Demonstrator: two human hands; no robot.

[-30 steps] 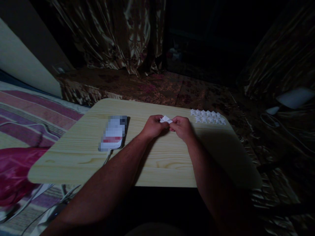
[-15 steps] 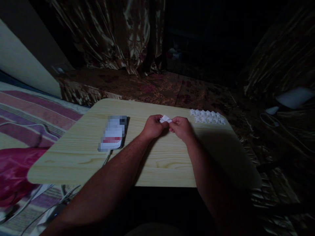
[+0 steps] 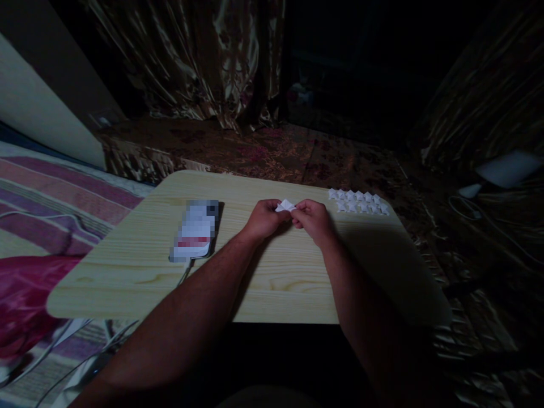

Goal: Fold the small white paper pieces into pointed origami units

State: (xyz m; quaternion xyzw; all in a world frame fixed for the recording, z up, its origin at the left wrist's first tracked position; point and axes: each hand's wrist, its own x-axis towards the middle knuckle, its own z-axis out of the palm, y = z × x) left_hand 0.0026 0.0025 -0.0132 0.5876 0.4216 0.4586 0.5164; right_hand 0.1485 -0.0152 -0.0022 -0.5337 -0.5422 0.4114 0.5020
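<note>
Holding a small folded piece of white paper (image 3: pixel 286 205) between both hands, over the far half of a pale wooden table (image 3: pixel 289 283), about midway across. Gripping the paper's left side with the left hand (image 3: pixel 266 219), nearly closed, fingers curled in behind and thumb laid along the near edge. Pinching the opposite corner with the right hand (image 3: pixel 313 220), likewise nearly closed, thumb and fingertips drawn together at the paper and the other fingers bent inward. Cannot tell from this angle about any contact between hands and tabletop, nor make out the finer creases in such dim light. Can see, to the right of the right hand and near the table's far right corner, two rows of small folded paper shapes (image 3: pixel 352 207), white and set close together. Can see, on the left part of the table and well apart from the left hand, a phone (image 3: pixel 196 229) lying flat, partly blurred into blocks, with a pale cable (image 3: pixel 187 267) running from its near end toward the left forearm. Can also make out, left of the table, a striped bedcover (image 3: pixel 63 226) and a shiny pink bundle (image 3: pixel 29 300); beyond the far edge, a patterned cloth (image 3: pixel 263 150) beneath a gold-brown curtain (image 3: pixel 229 62); off to the right, in shadow, a pale object (image 3: pixel 510 170) too dark to name.
</note>
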